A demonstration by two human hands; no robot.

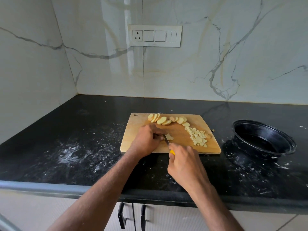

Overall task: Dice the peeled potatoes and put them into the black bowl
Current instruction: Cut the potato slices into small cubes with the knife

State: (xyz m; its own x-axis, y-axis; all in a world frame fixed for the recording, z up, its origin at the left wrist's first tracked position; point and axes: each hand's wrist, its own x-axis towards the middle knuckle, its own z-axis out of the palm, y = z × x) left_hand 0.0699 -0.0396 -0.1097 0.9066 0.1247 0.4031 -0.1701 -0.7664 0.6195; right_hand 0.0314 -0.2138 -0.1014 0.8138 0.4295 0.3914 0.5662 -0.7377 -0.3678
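Note:
A wooden cutting board [141, 120] lies on the black counter. Along its far edge runs a row of potato slices [164, 120]. A pile of diced potato [198, 136] sits at the board's right side. My left hand [147, 139] curls over a small stack of potato pieces [170, 136] in the middle of the board and holds it down. My right hand [185, 164] grips the yellow handle of a knife [167, 140], whose blade is in those pieces. The black bowl [263, 139] stands tilted to the right of the board; nothing shows inside it.
The black counter [75, 147] carries white scuffs and crumbs on the left and around the bowl. A marble wall with a switch panel [155, 36] rises behind. Cabinet door handles [121, 217] sit below the counter's front edge.

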